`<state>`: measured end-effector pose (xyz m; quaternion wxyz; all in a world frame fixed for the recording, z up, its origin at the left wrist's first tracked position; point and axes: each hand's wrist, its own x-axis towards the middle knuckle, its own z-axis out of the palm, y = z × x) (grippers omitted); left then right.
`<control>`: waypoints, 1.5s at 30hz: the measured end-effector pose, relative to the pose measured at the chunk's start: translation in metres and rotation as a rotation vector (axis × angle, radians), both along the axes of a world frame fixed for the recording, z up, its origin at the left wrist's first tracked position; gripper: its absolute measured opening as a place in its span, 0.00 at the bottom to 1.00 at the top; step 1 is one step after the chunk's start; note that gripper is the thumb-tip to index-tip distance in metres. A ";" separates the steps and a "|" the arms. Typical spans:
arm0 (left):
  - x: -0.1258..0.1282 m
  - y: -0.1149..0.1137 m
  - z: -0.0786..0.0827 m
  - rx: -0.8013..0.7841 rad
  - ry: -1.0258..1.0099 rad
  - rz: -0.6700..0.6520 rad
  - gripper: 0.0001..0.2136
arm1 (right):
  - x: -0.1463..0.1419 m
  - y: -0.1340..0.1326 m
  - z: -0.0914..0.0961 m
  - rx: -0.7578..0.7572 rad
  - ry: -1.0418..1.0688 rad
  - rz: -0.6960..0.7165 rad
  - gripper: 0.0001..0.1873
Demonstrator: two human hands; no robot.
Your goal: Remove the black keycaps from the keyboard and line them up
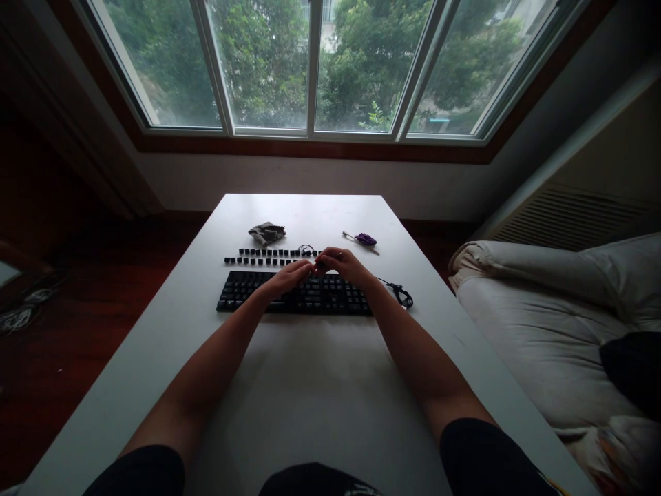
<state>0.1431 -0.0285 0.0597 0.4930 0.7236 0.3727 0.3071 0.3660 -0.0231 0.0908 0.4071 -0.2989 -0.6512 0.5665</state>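
Left hand [288,277], right hand [343,264] over keyboard [246,292]

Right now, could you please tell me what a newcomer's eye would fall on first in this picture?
First, the black keyboard on the white table, with the left hand and right hand meeting fingertip to fingertip over its far edge. Just beyond lie two rows of loose black keycaps, then a crumpled grey cloth and a small purple tool. Behind the table, a wide window shows green trees.
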 end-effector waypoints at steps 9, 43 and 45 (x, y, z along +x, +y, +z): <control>0.004 0.009 -0.007 -0.026 -0.041 0.154 0.13 | 0.004 0.001 0.001 0.011 -0.068 0.097 0.23; 0.023 0.096 -0.020 0.433 0.851 0.223 0.09 | 0.020 0.004 0.012 0.047 -0.090 0.055 0.24; 0.024 0.098 -0.018 0.430 0.924 0.206 0.10 | 0.021 0.003 0.012 0.047 -0.089 0.056 0.24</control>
